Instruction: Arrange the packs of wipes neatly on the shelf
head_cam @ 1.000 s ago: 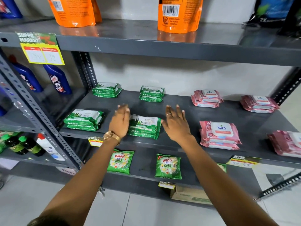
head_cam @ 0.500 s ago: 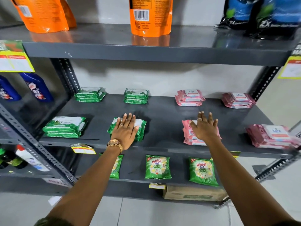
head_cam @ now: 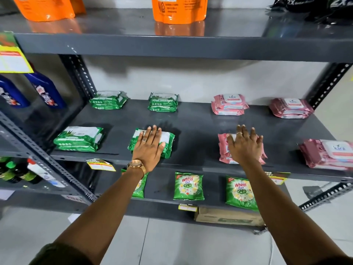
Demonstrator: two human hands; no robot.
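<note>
On the grey middle shelf [head_cam: 196, 127], green packs of wipes lie in stacks on the left and pink ones on the right. My left hand [head_cam: 148, 148] rests flat, fingers apart, on the front middle green stack [head_cam: 169, 144]. My right hand [head_cam: 245, 147] lies flat with spread fingers on the front pink stack [head_cam: 223, 150]. Other green stacks sit at the front left [head_cam: 79, 138], back left [head_cam: 108, 99] and back middle [head_cam: 163, 102]. More pink stacks sit at the back [head_cam: 229, 104], back right [head_cam: 291, 108] and front right [head_cam: 328, 153].
Orange pouches [head_cam: 179, 8] stand on the shelf above, its front edge low over my hands. Blue bottles [head_cam: 45, 90] fill the left bay behind a slotted post. Green Wheel packets [head_cam: 188, 185] lie on the lower shelf, above a cardboard box [head_cam: 227, 217].
My right hand moved right from beside the green stack onto the front pink stack. My left hand slid onto the top of the green stack. The view shifted right.
</note>
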